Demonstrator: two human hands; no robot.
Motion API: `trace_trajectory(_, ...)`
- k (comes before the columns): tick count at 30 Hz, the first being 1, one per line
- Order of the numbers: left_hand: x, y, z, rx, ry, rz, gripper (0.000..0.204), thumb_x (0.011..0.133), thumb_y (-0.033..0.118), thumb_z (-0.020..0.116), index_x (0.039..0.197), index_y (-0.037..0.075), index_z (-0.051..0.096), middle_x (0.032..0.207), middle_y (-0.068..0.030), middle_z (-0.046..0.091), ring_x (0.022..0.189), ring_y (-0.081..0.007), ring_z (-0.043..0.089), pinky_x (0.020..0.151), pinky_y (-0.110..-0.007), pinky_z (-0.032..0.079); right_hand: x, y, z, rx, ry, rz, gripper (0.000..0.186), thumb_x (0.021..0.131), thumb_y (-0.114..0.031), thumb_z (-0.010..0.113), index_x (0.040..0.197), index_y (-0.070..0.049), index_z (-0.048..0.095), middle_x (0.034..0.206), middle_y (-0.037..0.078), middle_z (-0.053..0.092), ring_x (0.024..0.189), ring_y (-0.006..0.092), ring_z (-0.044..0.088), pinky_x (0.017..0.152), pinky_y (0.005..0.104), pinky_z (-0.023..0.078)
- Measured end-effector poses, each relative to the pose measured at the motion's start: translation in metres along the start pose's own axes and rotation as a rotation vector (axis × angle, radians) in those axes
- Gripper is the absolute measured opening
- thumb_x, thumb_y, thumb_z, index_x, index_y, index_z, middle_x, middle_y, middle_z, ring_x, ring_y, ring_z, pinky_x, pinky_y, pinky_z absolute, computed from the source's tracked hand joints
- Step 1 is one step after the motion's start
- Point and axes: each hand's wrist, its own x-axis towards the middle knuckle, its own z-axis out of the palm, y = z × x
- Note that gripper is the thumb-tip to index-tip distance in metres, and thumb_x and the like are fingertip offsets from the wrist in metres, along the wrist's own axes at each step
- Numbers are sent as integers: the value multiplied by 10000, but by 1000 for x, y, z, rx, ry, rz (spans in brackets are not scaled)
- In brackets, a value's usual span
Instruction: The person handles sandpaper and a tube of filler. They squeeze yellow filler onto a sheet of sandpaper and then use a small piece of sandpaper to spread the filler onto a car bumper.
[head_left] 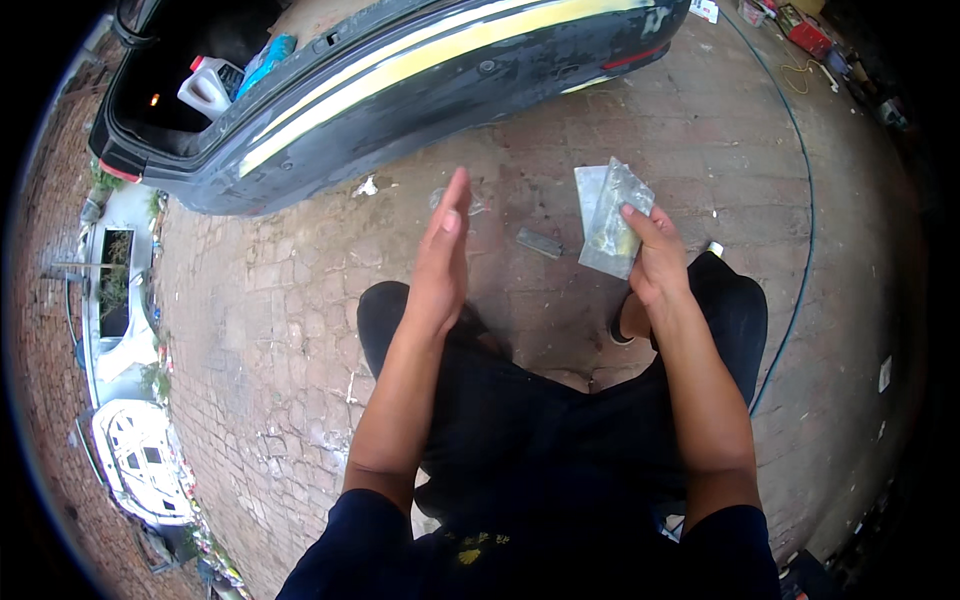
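Observation:
My left hand (446,250) is raised over the paving, open, its fingers straight and upright, holding nothing. To its right, my right hand (655,255) grips two thin grey rectangular sheets (607,235), the thumb over the front one, which has pale, yellowish smears. Beyond and between my hands a small dark grey block (539,241) lies on the bricks. Behind my left fingers is a clear crumpled item, partly hidden. My knees are bent below my hands.
A dark car body part (450,95) with yellow stripes and red lights spans the top, a white jug (208,90) inside. A blue hose (807,230) runs down the right. White panels (140,460) lean along the brick wall (45,300). Red items (808,38) lie top right.

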Motion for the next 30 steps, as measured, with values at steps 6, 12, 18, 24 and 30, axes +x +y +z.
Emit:
trace_trajectory(6,-56,0,-212,1412,-445,-446,583,992,311,658,1483,10,571,1518,-275,536,1425,-427,506,1195,-513,366,-20,-18,8,-21,-16,-16,230,997,-92,689,1218,-29,678,1127,55,735,970,155,706,893,319,567)
trace_trajectory(12,-129,-12,-219,1121,505,-74,571,1051,352,573,1431,-75,568,1403,-295,624,1347,-436,572,1176,-497,395,-36,-32,2,-18,13,-89,272,998,-103,687,1251,-6,661,1130,58,733,995,160,701,906,322,559)
trace_trajectory(18,-223,8,-2,1113,-1157,381,539,967,163,561,1483,9,540,1589,-168,498,1449,-303,512,1222,-449,397,-26,-27,-2,-4,40,-52,266,989,-88,695,1240,-6,656,1124,66,733,992,174,709,904,336,568)
trace_trajectory(24,-163,17,-15,959,-1275,512,622,970,424,616,1490,86,566,1553,-184,523,1433,-353,511,1231,-492,371,-27,-28,0,34,41,-86,256,987,-77,692,1228,-3,649,1137,79,725,1005,193,711,906,361,580)
trace_trajectory(30,33,127,-181,2253,275,-390,483,1021,333,594,1376,12,656,1549,-276,492,1489,-469,392,1222,-506,335,-25,-27,5,61,42,-94,253,990,-75,682,1230,-7,641,1140,90,720,1026,208,710,912,374,581)
